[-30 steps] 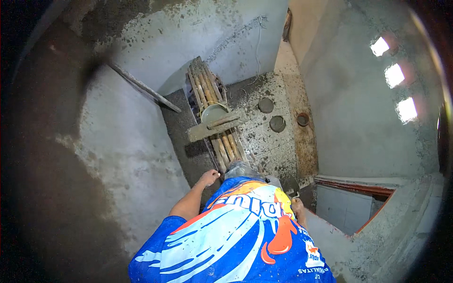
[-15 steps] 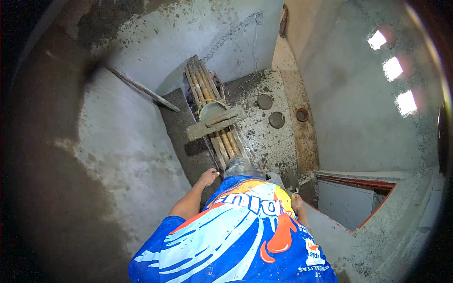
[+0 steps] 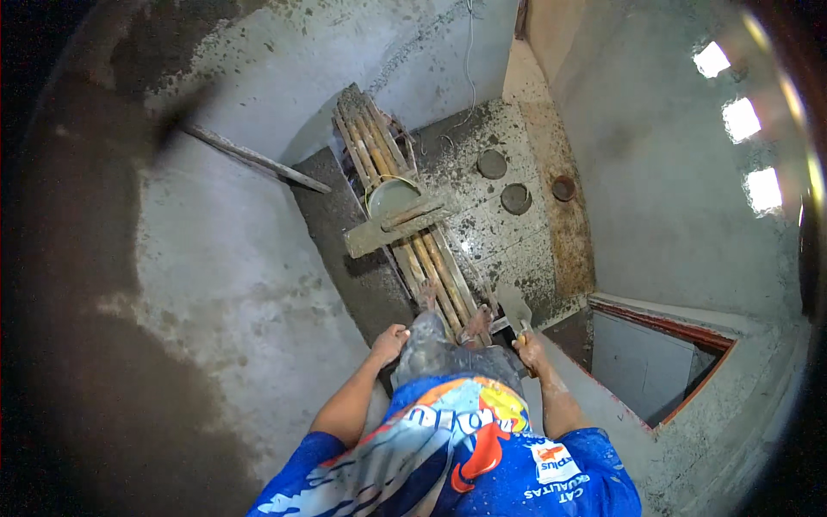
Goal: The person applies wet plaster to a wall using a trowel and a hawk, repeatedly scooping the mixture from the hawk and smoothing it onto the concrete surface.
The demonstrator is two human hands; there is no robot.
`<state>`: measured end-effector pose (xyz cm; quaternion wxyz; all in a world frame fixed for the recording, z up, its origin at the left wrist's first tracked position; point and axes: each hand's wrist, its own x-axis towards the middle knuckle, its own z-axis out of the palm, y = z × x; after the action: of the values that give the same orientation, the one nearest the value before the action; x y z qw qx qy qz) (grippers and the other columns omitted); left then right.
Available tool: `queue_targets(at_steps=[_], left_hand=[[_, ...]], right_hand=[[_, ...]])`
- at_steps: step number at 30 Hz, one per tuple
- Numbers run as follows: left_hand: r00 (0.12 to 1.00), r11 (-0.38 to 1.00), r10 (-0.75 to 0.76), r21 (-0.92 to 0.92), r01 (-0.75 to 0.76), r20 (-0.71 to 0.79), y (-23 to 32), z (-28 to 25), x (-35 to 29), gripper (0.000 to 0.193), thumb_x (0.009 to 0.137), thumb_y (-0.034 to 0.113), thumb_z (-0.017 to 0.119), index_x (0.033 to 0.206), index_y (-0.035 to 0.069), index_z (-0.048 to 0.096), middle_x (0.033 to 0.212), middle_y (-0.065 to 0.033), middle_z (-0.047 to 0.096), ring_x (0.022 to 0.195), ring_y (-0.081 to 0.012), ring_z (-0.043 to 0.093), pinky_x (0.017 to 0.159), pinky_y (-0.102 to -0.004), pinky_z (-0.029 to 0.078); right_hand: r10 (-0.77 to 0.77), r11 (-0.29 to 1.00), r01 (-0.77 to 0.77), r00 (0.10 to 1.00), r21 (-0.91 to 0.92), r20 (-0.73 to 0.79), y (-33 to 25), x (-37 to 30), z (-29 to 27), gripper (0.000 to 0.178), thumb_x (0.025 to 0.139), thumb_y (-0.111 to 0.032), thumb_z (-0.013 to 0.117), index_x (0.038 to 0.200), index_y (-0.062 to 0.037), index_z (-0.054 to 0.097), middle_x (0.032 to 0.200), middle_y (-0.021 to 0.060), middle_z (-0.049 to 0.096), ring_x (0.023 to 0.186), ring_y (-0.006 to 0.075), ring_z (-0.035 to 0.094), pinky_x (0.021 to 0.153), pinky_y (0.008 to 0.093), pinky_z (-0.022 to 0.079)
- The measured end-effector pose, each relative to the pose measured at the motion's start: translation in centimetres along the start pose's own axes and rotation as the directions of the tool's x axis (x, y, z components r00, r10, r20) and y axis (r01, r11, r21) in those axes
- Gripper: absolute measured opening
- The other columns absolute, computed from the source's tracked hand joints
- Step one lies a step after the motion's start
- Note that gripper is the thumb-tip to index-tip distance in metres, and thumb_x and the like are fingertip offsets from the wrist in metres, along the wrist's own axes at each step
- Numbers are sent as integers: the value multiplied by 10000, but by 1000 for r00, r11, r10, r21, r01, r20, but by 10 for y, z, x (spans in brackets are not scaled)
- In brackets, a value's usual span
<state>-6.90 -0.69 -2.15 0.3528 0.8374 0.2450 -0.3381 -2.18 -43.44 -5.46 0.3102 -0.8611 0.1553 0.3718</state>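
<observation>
View from above, straight down the person's torso. The person stands barefoot on a narrow scaffold of bamboo poles [image 3: 431, 258] that runs between two plastered walls, well above the floor.

Right hand [image 3: 531, 351]: fingers closed around the handle of a plastering trowel [image 3: 514, 307]. The blade points forward and down, away from the body, hanging beside the right leg over the floor below. Held low like this, it stays clear of the poles.

Left hand [image 3: 389, 343]: hangs beside the left thigh, close to the grey wall [image 3: 250, 276] on that side. It looks loosely curled and holds nothing as far as can be seen; whether it touches the wall cannot be told.

On the scaffold ahead of the feet: a round mortar pan [image 3: 392, 196] sits on the poles, with a flat wooden board [image 3: 398, 226] lying crosswise just in front of it and overlapping its near edge. Both are within a step, probably so that material stays close at hand.

A long pole [image 3: 254, 157] leans diagonally against the left wall. On the speckled floor [image 3: 482, 233] below lie round dark discs [image 3: 515, 198]. A framed rectangular opening [image 3: 659, 366] shows at lower right.
</observation>
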Motion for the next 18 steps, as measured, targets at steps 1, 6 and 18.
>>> queue_targets(at_steps=[1,6,18], left_hand=[[1000,998,-8,-56,9,19,-3,6,5,484,983,457,557,1316,106,586,1244,-169,666,1178,-344,618,988,-424,477],[994,990,8,-142,7,105,-70,68,70,503,985,440,551,1327,73,575,1260,-192,646,1182,-359,609,990,-447,476],[932,945,-8,307,-112,363,-94,144,111,687,950,463,625,1446,29,430,1513,-205,396,1417,-389,347,1148,-539,335]], right_hand=[[-53,998,55,998,-38,33,-12,17,4,499,896,-364,647,1264,-40,558,1198,278,637,1160,435,592,962,485,470],[-292,945,300,953,-127,81,-56,150,51,421,918,-309,593,1215,-12,558,1108,297,633,1072,462,596,884,497,469],[-191,970,202,978,138,-88,-166,398,181,314,955,-273,559,1115,-3,556,952,275,654,894,396,649,778,466,501]])
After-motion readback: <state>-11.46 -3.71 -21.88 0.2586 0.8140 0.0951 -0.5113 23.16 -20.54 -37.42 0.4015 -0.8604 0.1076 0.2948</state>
